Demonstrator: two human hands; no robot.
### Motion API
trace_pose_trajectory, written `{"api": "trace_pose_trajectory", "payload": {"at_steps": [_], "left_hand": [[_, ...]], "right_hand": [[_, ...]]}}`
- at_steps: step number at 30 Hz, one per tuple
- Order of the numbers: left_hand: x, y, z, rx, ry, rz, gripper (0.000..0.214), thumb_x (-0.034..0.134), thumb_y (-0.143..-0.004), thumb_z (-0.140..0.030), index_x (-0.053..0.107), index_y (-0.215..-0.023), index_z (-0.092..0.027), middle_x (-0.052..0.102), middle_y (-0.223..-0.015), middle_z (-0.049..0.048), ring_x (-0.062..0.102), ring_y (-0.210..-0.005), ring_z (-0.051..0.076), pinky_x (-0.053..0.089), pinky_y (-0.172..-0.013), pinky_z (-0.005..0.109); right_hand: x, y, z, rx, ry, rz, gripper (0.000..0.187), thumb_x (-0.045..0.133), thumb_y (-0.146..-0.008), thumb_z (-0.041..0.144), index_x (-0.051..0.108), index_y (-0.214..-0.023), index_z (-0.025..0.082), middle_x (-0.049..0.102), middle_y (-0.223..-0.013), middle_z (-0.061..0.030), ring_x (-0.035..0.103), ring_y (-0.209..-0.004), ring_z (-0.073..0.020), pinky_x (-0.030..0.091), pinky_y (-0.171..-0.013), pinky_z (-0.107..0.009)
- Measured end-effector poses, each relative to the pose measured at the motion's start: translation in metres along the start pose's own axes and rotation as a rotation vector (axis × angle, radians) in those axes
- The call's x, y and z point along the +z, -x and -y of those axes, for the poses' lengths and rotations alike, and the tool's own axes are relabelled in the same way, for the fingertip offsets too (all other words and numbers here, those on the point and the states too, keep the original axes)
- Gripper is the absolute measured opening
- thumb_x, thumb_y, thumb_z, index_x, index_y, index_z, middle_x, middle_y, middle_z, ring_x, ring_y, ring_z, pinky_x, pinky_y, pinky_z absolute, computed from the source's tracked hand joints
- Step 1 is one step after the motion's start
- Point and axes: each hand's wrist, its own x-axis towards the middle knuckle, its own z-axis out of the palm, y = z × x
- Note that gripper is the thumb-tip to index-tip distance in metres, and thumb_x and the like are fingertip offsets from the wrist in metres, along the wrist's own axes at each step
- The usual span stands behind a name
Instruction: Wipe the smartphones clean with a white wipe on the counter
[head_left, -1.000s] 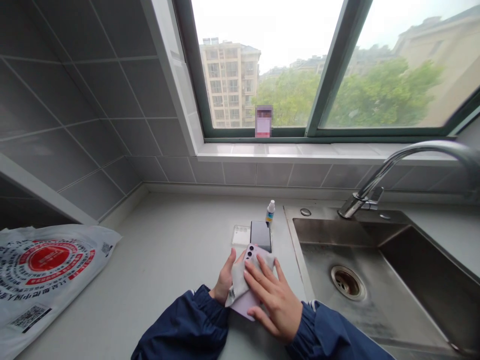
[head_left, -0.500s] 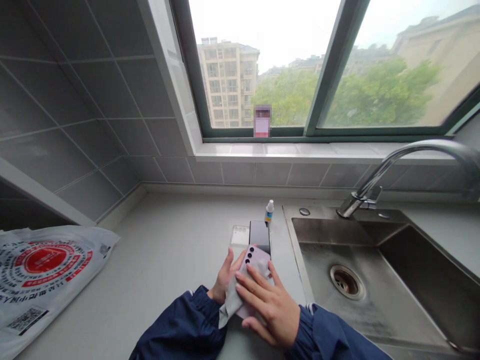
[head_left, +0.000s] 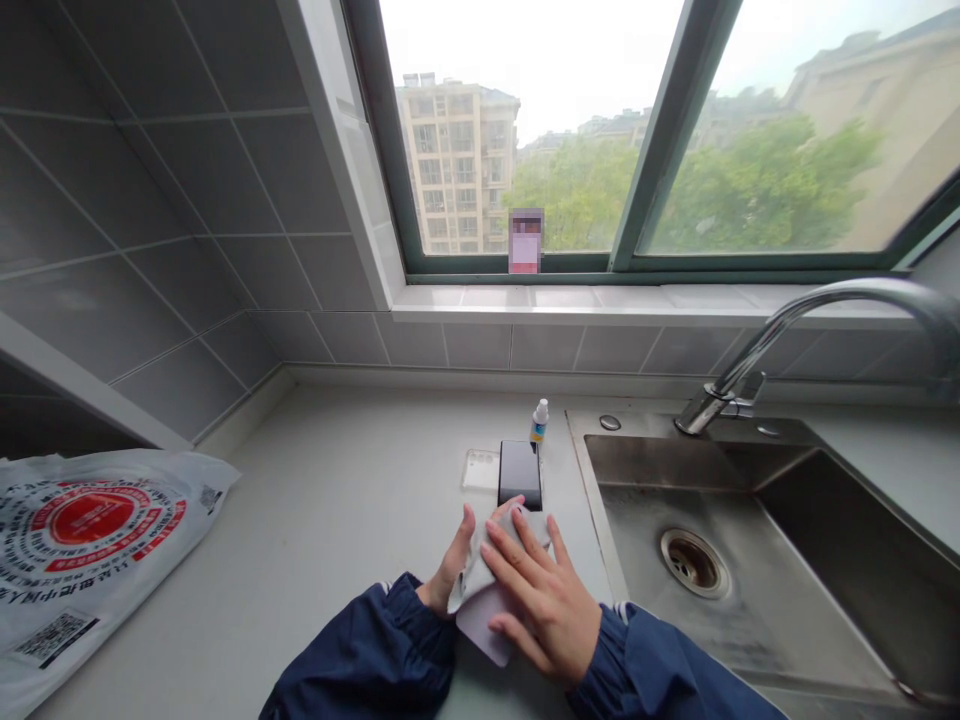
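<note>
A pale purple phone lies across my left hand, back side up, with the fingers under it and the thumb along its left edge. Over the upper part of its back is a light grey cloth. My right hand presses the cloth on the phone with outstretched fingers, covering the cameras together with it. Just beyond my fingertips, a second phone with a dark screen lies on the counter. Beside it on the left is a clear phone case. A small white-capped bottle stands behind the dark phone.
To the right is a steel sink with a chrome faucet. A white plastic bag with red print lies on the left of the pale counter. A window is behind the counter.
My right hand and the cloth have moved up along the phone's back. The cloth now covers the cameras, and the phone's lower end has come into fuller view.
</note>
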Motion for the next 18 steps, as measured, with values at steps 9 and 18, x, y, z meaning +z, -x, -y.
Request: {"api": "trace_pose_trajectory", "payload": {"at_steps": [9,18], "left_hand": [[0.006,0.001,-0.021,0.03,0.209,-0.064,0.092,0.027,-0.083,-0.078,0.014,-0.153,-0.021,0.053,-0.135,0.0204,0.055,-0.119,0.035,0.03,-0.106,0.05],[0.008,0.0,-0.027,0.024,0.223,-0.056,0.087,0.025,-0.084,-0.076,0.014,-0.153,-0.023,0.051,-0.137,0.0211,0.061,-0.109,0.035,0.044,-0.092,0.052]], "right_hand": [[-0.005,-0.004,0.017,-0.139,-0.078,-0.059,0.045,0.05,-0.095,0.048,0.056,-0.129,0.021,0.049,-0.144,-0.0061,0.021,-0.144,-0.0348,-0.007,-0.114,-0.064],[-0.013,0.0,-0.007,-0.001,-0.017,-0.134,0.043,0.055,-0.093,0.033,0.053,-0.134,0.021,0.024,-0.157,-0.0139,0.016,-0.144,-0.0411,0.015,-0.11,-0.069]]}}
